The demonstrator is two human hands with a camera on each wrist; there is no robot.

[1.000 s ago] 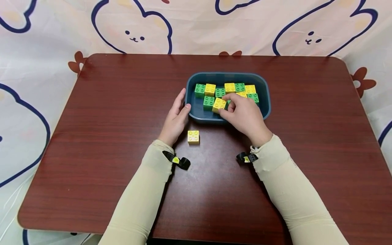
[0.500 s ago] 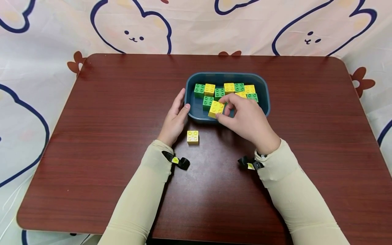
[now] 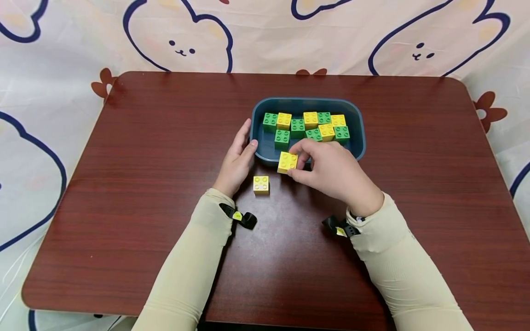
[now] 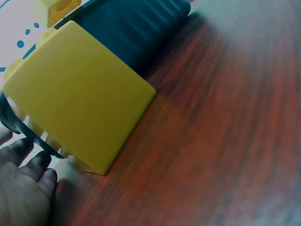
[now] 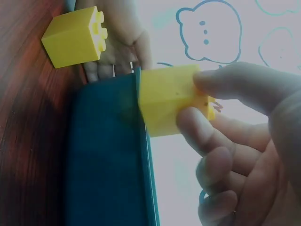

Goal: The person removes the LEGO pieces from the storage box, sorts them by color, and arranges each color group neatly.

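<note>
My right hand (image 3: 337,172) pinches a yellow toy building block (image 3: 287,162) between thumb and fingers, over the near rim of a dark blue tray (image 3: 361,133). The right wrist view has that block (image 5: 164,101) tilted just above the tray wall, studs facing away. At the tray's left end my left hand (image 3: 235,163) rests with straight fingers along the side and the thumb by the rim. Another yellow building block (image 3: 261,185) stands studs up on the table, between the left wrist and the tray. It looms large (image 4: 80,99) in the left wrist view.
Inside the tray lie several green blocks (image 3: 282,139) and yellow blocks (image 3: 310,119), mostly in loose rows toward the back and right. The tray stands on a brown wooden table (image 3: 174,138). A patterned cloth (image 3: 265,41) hangs behind the table.
My right hand has lifted the yellow block out of the group in the tray and carried it toward me and slightly left, past the near rim. The left hand has stayed put.
</note>
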